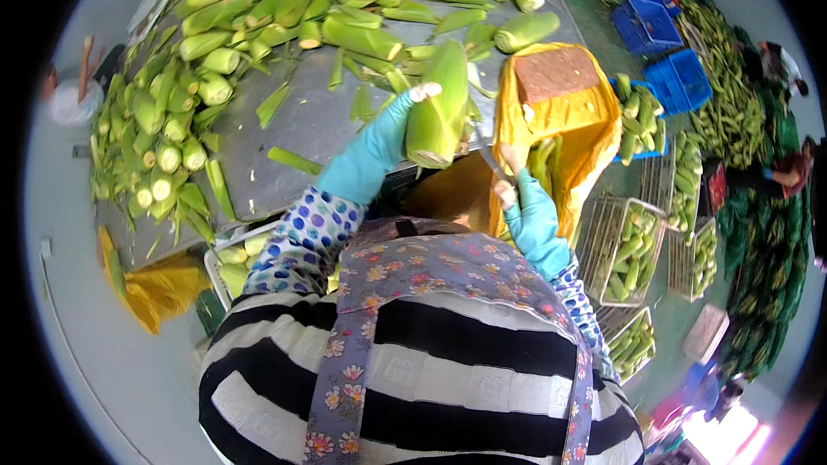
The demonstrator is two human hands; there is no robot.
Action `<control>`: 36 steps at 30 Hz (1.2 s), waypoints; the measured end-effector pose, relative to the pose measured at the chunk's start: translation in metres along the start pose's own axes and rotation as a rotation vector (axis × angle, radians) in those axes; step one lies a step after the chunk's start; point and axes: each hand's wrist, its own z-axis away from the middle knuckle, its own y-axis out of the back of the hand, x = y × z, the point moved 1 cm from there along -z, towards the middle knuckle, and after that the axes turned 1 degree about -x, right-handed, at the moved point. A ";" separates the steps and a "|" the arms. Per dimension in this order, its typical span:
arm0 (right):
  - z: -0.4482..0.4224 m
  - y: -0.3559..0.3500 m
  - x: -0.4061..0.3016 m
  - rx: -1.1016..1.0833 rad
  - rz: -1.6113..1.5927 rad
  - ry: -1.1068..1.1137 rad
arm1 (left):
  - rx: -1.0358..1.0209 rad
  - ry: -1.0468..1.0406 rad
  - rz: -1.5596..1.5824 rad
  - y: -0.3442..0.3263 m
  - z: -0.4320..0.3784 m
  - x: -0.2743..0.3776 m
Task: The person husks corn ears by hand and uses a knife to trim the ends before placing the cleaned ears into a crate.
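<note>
My left hand (386, 132), in a teal glove with bare fingertips, grips a green ear of corn in its husk (439, 110) above the table's near edge. The ear stands nearly upright, its cut pale end towards me. My right hand (535, 223), gloved alike, holds a knife (490, 156) whose blade points at the ear's lower right side. Beside that hand a yellow sack (591, 135) hangs open at the table edge, with husk strips (541, 165) inside. A reddish-brown brick (559, 74) rests on the sack's far rim.
Husked-in corn ears (362, 32) are heaped across the far side of the grey table (258, 155), with another pile (161, 116) at left. Crates of corn (623, 252) and blue plastic crates (677, 81) stand on the floor at right. Other people are at the far left and right.
</note>
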 end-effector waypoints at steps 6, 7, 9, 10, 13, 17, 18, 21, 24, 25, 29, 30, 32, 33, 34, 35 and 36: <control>0.014 0.012 -0.005 -0.011 0.431 0.122 | 0.006 0.193 0.458 -0.050 -0.029 -0.080; 0.019 0.014 0.002 0.009 0.423 0.121 | 0.003 0.194 0.473 -0.051 -0.032 -0.085; 0.024 0.015 0.008 0.044 0.402 0.126 | 0.003 0.191 0.505 -0.053 -0.034 -0.095; 0.024 0.016 0.010 0.016 0.470 0.027 | 0.024 0.194 0.472 -0.055 -0.031 -0.097; 0.025 0.019 0.013 0.079 0.326 0.176 | 0.146 0.184 0.441 -0.059 -0.031 -0.104; 0.022 0.014 0.011 0.255 0.037 0.222 | 0.184 0.097 0.374 -0.061 -0.028 -0.104; 0.022 0.013 0.015 0.226 0.066 0.228 | 0.230 0.039 0.331 -0.067 -0.026 -0.102; 0.021 0.028 0.032 0.097 0.313 0.288 | 0.158 0.172 0.058 -0.064 -0.011 -0.080; -0.001 0.073 0.081 0.358 -0.304 -0.073 | -0.129 0.374 -0.137 -0.051 0.025 -0.061; 0.002 0.086 0.101 0.394 -0.436 -0.298 | -0.187 0.403 -0.135 -0.054 0.037 -0.055; 0.026 0.082 0.173 0.228 0.165 -0.300 | -0.091 0.258 0.224 -0.055 0.048 -0.063; 0.027 0.072 0.157 0.262 0.083 -0.330 | -0.082 0.177 0.219 -0.058 0.044 -0.068; 0.021 0.042 0.122 0.268 -0.204 -0.420 | -0.046 0.160 0.155 -0.047 0.031 -0.077; 0.014 0.037 0.101 0.182 -0.403 -0.448 | -0.023 0.149 0.126 -0.043 0.026 -0.081; 0.008 0.033 0.080 0.106 -0.592 -0.498 | -0.019 0.150 0.002 -0.049 0.020 -0.084; 0.002 0.032 0.063 -0.027 -0.779 -0.516 | 0.004 0.167 -0.058 -0.062 0.020 -0.085; -0.002 0.022 0.057 0.029 -0.782 -0.511 | -0.082 0.160 -0.216 -0.081 0.019 -0.082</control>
